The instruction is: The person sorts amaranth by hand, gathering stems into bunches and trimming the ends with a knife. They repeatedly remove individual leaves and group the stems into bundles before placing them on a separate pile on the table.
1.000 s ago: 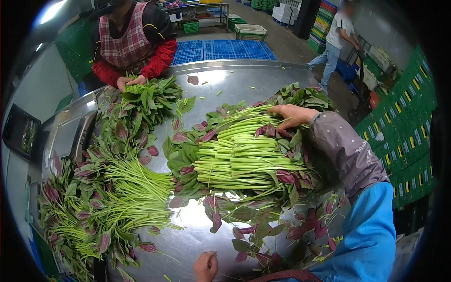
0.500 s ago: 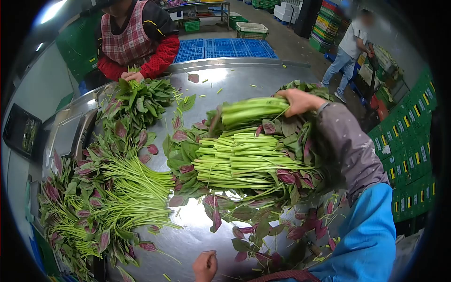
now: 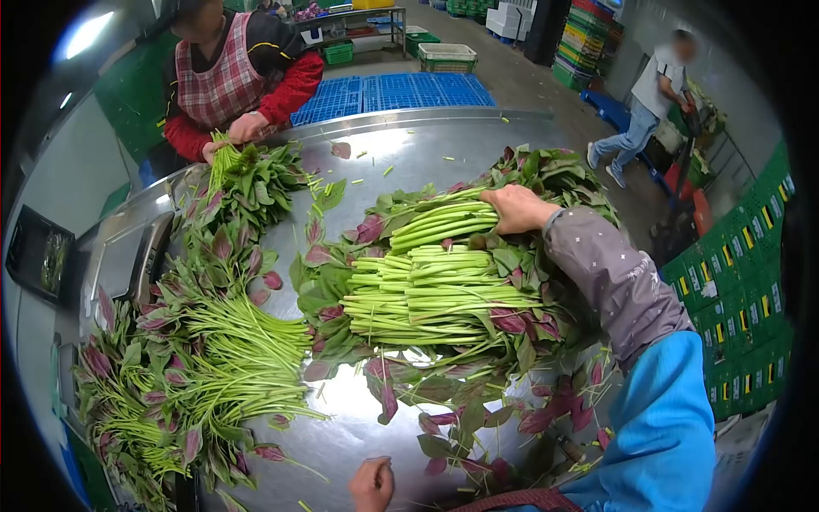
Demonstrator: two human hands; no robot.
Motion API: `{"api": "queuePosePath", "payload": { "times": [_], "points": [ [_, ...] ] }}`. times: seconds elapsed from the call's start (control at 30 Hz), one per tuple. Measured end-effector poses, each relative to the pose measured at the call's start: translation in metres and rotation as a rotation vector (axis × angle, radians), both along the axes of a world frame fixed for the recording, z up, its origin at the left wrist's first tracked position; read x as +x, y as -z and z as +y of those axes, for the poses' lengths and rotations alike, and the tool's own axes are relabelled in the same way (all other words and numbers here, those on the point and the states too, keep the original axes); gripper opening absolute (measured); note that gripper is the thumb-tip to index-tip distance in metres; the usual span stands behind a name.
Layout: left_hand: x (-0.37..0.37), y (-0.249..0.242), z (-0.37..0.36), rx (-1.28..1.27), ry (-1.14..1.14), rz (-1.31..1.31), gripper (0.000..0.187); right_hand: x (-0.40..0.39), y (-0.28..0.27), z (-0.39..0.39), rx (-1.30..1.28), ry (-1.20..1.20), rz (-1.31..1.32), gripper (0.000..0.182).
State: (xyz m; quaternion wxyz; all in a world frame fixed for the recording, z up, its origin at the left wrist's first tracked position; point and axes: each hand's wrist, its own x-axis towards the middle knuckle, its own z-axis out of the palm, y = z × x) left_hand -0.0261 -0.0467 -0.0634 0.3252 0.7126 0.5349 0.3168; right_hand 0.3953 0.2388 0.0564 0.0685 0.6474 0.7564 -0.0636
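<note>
My right hand (image 3: 520, 209) is closed around a bunch of amaranth (image 3: 448, 220) with green stems and purple-green leaves. It lies at the far side of a stack of trimmed amaranth bunches (image 3: 426, 294), cut ends side by side. Near the front edge of the metal table (image 3: 333, 465), my left hand (image 3: 371, 485) is curled into a fist; whatever it holds, if anything, is hidden. Loose amaranth (image 3: 243, 354) with long stems spreads over the left side. Purple and green leaf scraps (image 3: 478, 418) lie in front of the stack.
Across the table a person in a checked apron (image 3: 213, 81) holds another bunch of greens (image 3: 247, 175). A scale (image 3: 128, 252) stands at the left. Green crates (image 3: 734, 290) are stacked at the right. Behind the table are blue pallets (image 3: 401, 92) and a person beside a pallet jack (image 3: 653, 102).
My right hand has moved slightly left and down, lowering the bunch onto the stack's far side. The person opposite has shifted their hands on their bunch. The person behind has stepped.
</note>
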Motion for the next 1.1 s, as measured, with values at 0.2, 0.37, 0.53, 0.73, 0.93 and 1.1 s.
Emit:
{"api": "queuePosePath", "payload": {
  "times": [0.2,0.37,0.53,0.73,0.93,1.1],
  "points": [
    [0.0,-0.004,-0.001,-0.034,0.009,-0.003,0.013,0.048,-0.065,-0.003,0.073,0.094,0.489,0.049],
    [-0.002,0.002,-0.002,0.008,0.016,0.018,0.013,0.064,-0.129,-0.038,0.366,0.118,0.735,0.047],
    [-0.003,0.002,-0.005,0.038,0.022,0.007,0.013,0.07,-0.211,-0.085,0.61,0.179,0.675,0.04],
    [-0.011,0.032,-0.012,0.049,0.009,0.055,0.014,0.053,-0.273,-0.155,0.663,0.156,1.188,0.03],
    [0.012,0.011,-0.002,-0.457,-0.025,-0.405,0.02,-0.006,-0.259,-0.223,0.496,0.304,1.665,0.038],
    [0.07,-0.04,0.029,-0.788,0.522,-0.663,0.06,-0.057,-0.19,-0.276,0.331,0.186,1.862,0.057]
  ]
}}
